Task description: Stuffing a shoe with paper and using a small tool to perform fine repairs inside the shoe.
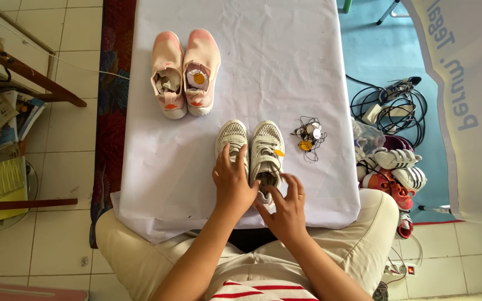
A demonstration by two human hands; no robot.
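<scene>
Head view: white mesh sneakers (250,150) sit paired, toes far, at near-centre of the cloth-covered surface (319,67). Left hand (231,181) lies spread over the left shoe's heel; right hand (287,207), fingers loosely open, touches the right heel. Pink knit pair (185,72) far-left; tangled tags w/ strings (308,135) just right.

We see a pair of pink sneakers (185,72) at upper left on the white-covered bench (285,56), a tangle of tags (308,136) at centre right, and a heap of shoes (391,173) beside black cables (397,108) on the floor.
</scene>
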